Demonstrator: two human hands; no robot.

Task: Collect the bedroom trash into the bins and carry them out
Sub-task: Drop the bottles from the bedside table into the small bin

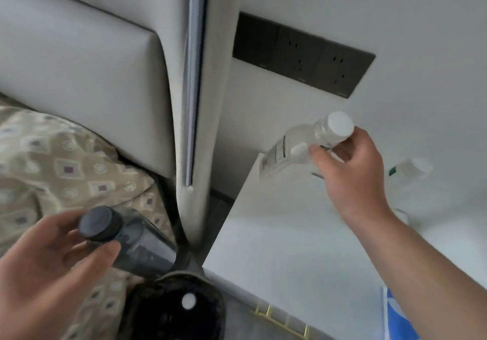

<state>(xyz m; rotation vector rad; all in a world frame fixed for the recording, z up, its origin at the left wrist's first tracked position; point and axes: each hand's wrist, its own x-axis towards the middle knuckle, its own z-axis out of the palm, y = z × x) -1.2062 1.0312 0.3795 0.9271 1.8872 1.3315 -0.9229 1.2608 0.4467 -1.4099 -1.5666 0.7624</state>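
Note:
My left hand (50, 263) grips a dark grey bottle (142, 242) near its black cap, tilted above a black bin (174, 313) with a dark liner at the bottom centre. My right hand (350, 171) pinches a clear plastic bottle (297, 144) with a white cap and a printed label by its neck, holding it slanted over the far edge of the white nightstand (290, 247). Another clear bottle (408, 171) with a green mark stands blurred to the right of that hand.
A padded grey headboard (92, 97) and a patterned beige pillow (66, 165) fill the left. A dark outlet panel (303, 55) sits on the wall above the nightstand. A blue and white item (398, 318) lies at the nightstand's near right corner.

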